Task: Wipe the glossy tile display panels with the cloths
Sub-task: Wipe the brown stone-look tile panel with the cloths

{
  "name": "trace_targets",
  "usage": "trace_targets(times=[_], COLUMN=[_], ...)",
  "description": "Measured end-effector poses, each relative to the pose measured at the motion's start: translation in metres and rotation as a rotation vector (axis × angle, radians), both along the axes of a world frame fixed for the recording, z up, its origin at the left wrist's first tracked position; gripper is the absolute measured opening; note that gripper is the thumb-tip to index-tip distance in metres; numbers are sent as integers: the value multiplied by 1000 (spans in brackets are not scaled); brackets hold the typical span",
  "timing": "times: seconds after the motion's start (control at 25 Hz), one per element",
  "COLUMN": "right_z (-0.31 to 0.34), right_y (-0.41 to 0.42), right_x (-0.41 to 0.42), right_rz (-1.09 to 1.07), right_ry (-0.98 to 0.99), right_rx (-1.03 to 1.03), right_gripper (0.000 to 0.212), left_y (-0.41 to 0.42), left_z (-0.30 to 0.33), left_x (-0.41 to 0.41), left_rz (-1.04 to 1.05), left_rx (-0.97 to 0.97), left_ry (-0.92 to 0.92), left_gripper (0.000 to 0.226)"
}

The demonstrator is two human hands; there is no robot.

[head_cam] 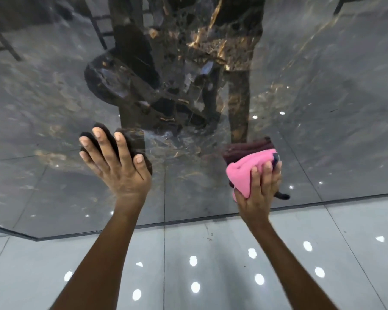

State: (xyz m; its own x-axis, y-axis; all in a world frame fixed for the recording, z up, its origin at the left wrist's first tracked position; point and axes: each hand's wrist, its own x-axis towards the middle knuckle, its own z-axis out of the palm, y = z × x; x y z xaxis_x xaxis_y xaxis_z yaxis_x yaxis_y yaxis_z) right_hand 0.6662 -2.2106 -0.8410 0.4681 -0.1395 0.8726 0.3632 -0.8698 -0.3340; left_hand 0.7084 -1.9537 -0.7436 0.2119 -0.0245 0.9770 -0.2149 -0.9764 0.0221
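Hands both up against the glossy dark marble-look tile display panel (54, 108), which stands upright with its lower edge meeting the pale polished floor tiles (211, 265).

Left hand (117, 162): fingers straight and spread, flat on the panel near its lower edge, nothing gripped. No cloth visible under it; the dark shape behind the fingers reads as the hand's own reflection.

Right hand (259, 186): fingers curled round a bunched pink microfibre cloth (246, 170), pressing it on the panel just above the lower edge, well apart from the left hand. Small dark tag or second cloth edge pokes out at the fingertips; cannot tell which. The maroon patch above the cloth looks like its reflection.

Risks from here:
- Bare left palm on a gloss face will likely leave fingerprints or smears, undoing wiped area. Cause: skin contact without cloth.
- Cloth is wadded tight, so contact patch is small; streaks or missed strips likely, especially along the lower edge and vertical seam (164, 198) between panels.
- Task says cloths, plural; only one clearly seen, so left-side area may go unwiped.
- Leaning weight through the left hand could rock a free-standing panel; how it is fixed is not visible.
- Heavy reflections hide dirt, so coverage is hard to judge.
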Motion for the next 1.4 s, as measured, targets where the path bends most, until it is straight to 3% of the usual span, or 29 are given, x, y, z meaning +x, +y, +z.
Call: trace_targets(times=[0.08,0.16,0.28,0.36,0.4,0.48,0.64,0.72,0.84,0.88,0.96,1.04,1.16,1.2,1.24,1.36,1.4], right_z=[-19,-28,-44,-54,-63,-63,-28,24,111,131,152,187,275,298,314,318,326], right_y=[21,27,37,62,78,91,-10,-41,-3,16,22,-27,-93,-87,-66,4,-3], right_x=[-15,-18,4,-1,-9,-24,6,10,0,-7,-14,-3,13,14,12,0,0], right_rz=[12,-37,-364,-334,-152,21,-206,-299,-213,-200,-185,-177,-262,-239,-190,61,79], right_ry=[89,156,250,531,636,732,441,309,102,112,145,89,24,36,52,14,-25], right_rx=[385,919,1828,2142,2202,2091,1854,1538,926,690,428,444,883,917,779,-315,-567], right_gripper=[69,71,60,55,53,49,63,70,72,73,73,74,78,78,76,77,76], left_y=[0,2,3,3,5,6,3,-6,-36,-48,-63,-66,-60,-59,-58,-54,-53], left_z=[1,0,-2,-3,-3,-5,1,11,46,72,143,220,282,287,287,284,286], left_x=[0,-1,1,3,4,4,4,-9,-35,-38,-32,-20,-6,-4,-2,2,1], left_rz=[-3,0,-3,-17,-14,-7,38,4,-130,-174,-255,-263,-202,-173,-132,-72,-69], left_rx=[2,7,-5,-7,-1,5,26,-38,-271,-288,-221,-160,-165,-162,-139,-51,-41], left_ry=[11,13,1,-21,-33,-50,-7,68,179,174,113,-7,-52,-29,-3,40,51], left_gripper=[55,56,56,56,56,57,55,52,43,42,43,43,48,50,52,55,56])
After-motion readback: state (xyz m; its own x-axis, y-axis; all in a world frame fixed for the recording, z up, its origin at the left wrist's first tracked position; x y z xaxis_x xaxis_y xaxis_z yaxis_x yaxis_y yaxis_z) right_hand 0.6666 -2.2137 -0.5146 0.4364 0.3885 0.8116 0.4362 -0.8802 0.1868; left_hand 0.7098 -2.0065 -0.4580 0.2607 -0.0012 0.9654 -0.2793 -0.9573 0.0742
